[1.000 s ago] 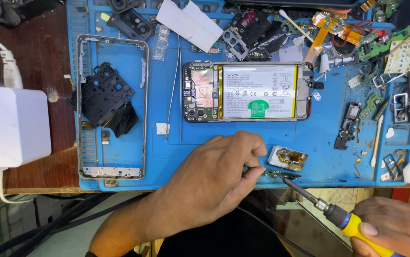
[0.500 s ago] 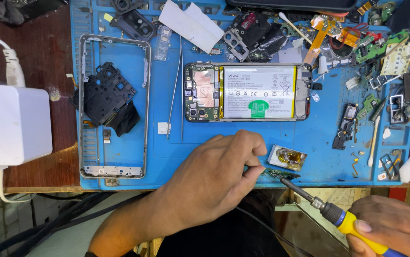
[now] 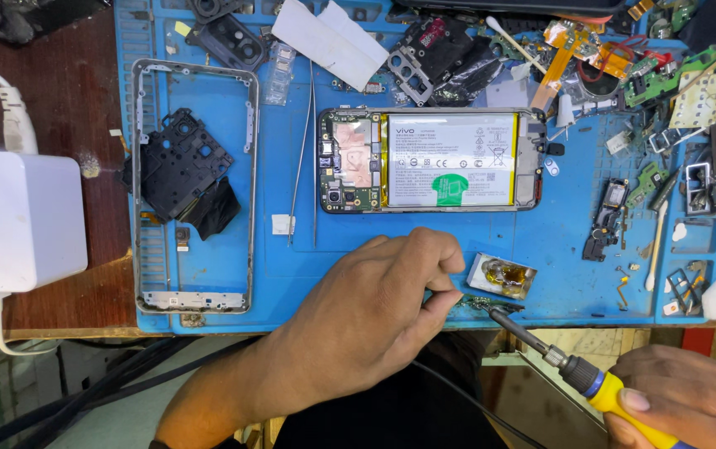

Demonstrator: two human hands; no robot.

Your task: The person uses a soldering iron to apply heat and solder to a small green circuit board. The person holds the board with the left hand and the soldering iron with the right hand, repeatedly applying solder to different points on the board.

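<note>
Fingers: left hand has thumb and forefinger pinched together on a tiny dark part at the near edge of the blue mat; right hand is wrapped shut around the yellow handle of a soldering iron.
Iron tip: thin metal shaft angled up-left, its point touching or just beside the pinched part (the view is too small to tell contact for certain).
Small part: looks like a sliver of circuit board or flex, dark with glinting specks; probably very light, thin and fragile, best held by its edges, as it is now, clear of the hot tip.
Flux tin: small open metal tray with glossy amber paste, just beyond the part.
Opened phone: lies flat mid-mat, back off, showing a white rectangular battery with a green sticker and a green board at its left end; rigid but delicate.
Phone frame: bare silver rim at the mat's left, with a black plastic cover lying inside it.
Tweezers: slim steel pair between frame and phone.
Clutter: screws, ribbon cables and board scraps crowd the right end.
Off the mat: smooth white box on the brown wooden bench, far left.
</note>
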